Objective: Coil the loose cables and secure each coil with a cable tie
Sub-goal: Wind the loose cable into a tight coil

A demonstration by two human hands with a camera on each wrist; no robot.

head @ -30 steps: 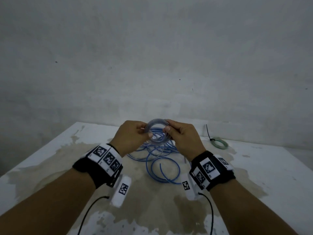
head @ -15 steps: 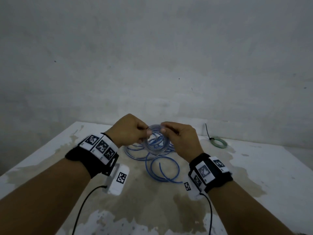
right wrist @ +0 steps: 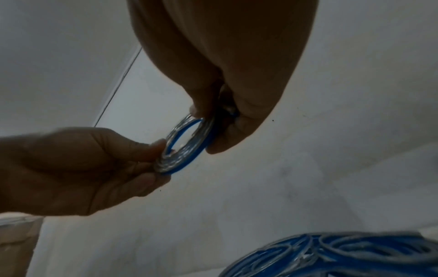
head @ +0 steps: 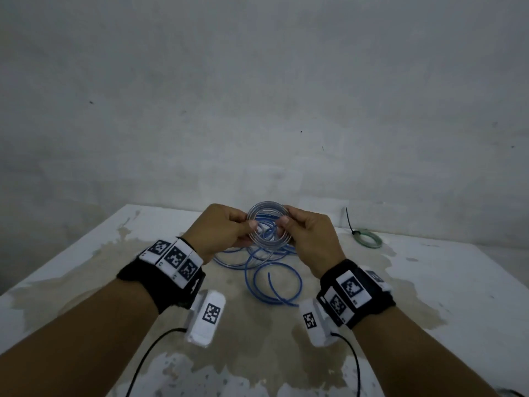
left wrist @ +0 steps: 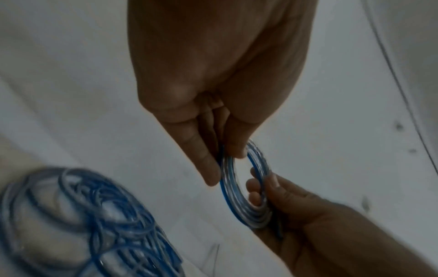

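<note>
A small coil (head: pixel 268 224) of clear and blue cable is held up above the table between both hands. My left hand (head: pixel 229 232) pinches its left side between thumb and fingers, and my right hand (head: pixel 307 234) pinches its right side. The left wrist view shows the coil (left wrist: pixel 244 191) edge-on, and the right wrist view shows the coil (right wrist: pixel 184 146) the same way. Loose blue cable (head: pixel 269 270) lies in tangled loops on the table under the hands, running up to the coil.
A green coil (head: pixel 367 241) bound with a black cable tie (head: pixel 350 222) lies at the back right of the stained white table (head: pixel 429 282). A grey wall stands close behind the table's far edge.
Both hands dipped with the coil half a second ago and have lifted it again; the coil now faces me more squarely. Both pinches stay on it.
</note>
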